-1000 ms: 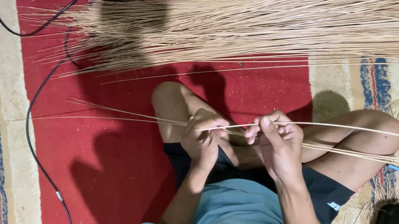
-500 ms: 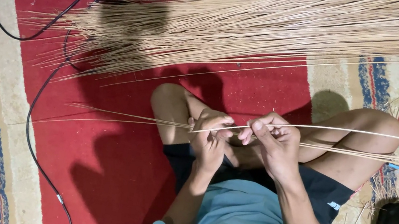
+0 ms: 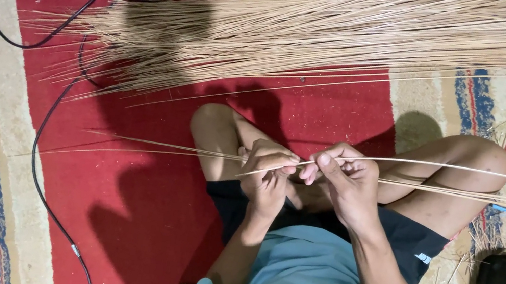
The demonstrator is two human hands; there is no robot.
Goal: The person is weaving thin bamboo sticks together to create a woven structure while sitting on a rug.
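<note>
Since 1.0 s ago my hands have barely moved; the thin sticks (image 3: 437, 188) are a little further through, so stripping continues. Left hand (image 3: 266, 177) is curled, pinching the sticks at the fingertips; right hand (image 3: 345, 185) pinches 1 stick just beside it. The sticks run across my knees, tips over the red carpet (image 3: 138, 212). The big stick bundle (image 3: 325, 38) lies well beyond.

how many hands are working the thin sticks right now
2. The left hand pinches the thin sticks over the lap; the right hand grips them beside it, fingertips nearly meeting. No other person's hands show in view.
</note>
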